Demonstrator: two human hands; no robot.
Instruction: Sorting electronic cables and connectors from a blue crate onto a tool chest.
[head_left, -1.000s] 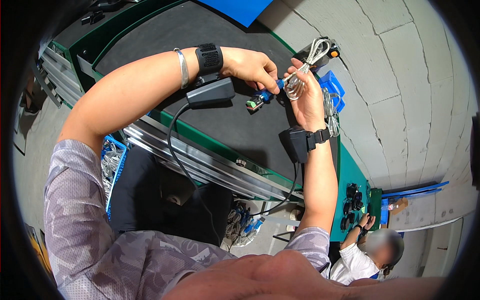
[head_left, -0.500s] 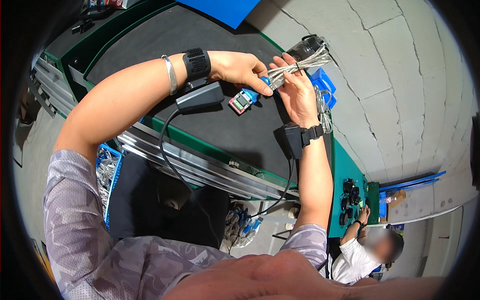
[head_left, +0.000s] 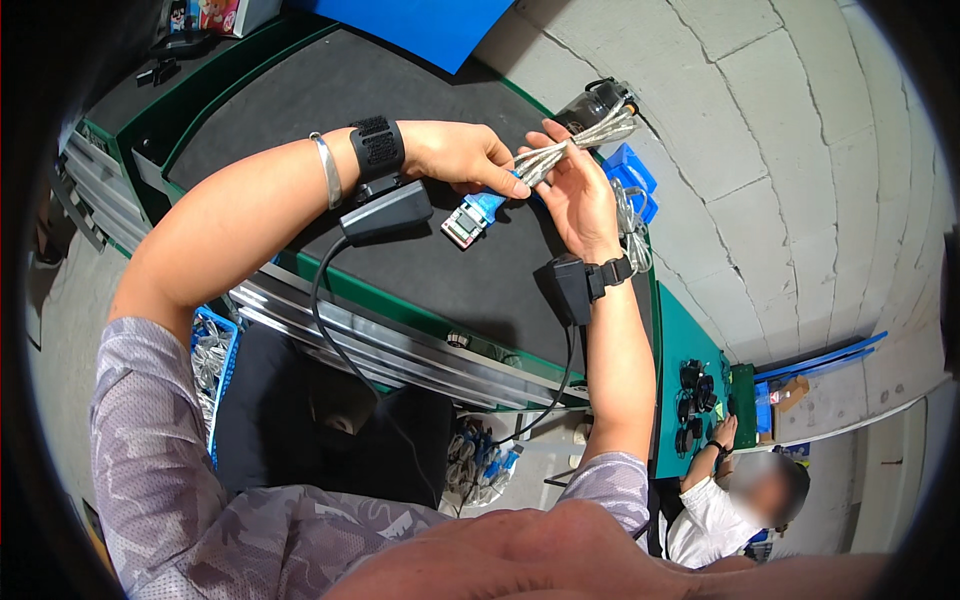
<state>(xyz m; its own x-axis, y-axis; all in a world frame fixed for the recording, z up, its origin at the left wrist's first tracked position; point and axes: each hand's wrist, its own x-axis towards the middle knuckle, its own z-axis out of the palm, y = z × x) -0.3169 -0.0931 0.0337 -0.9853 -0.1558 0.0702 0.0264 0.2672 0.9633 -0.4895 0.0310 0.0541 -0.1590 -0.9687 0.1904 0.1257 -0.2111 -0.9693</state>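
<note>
My left hand pinches the blue plug end of a cable between thumb and fingers. Beyond the fingertips, a small rectangular piece with a pale face is joined to the blue part. The cable itself is a translucent grey bundle, folded in loops and tied around its middle. My right hand, palm turned up, cradles that bundle near the tie, with the fingers curled behind it. Both hands are above the dark mat of the bench.
At the bench's right edge are a dark bottle, a blue tray and another coiled cable. A blue panel overhangs the far side. Below, a blue basket holds cables. A co-worker is at a green table, lower right.
Both hands, with the cable, have shifted slightly left in the picture. The rectangular end's face looked pink and green before and is pale now.
</note>
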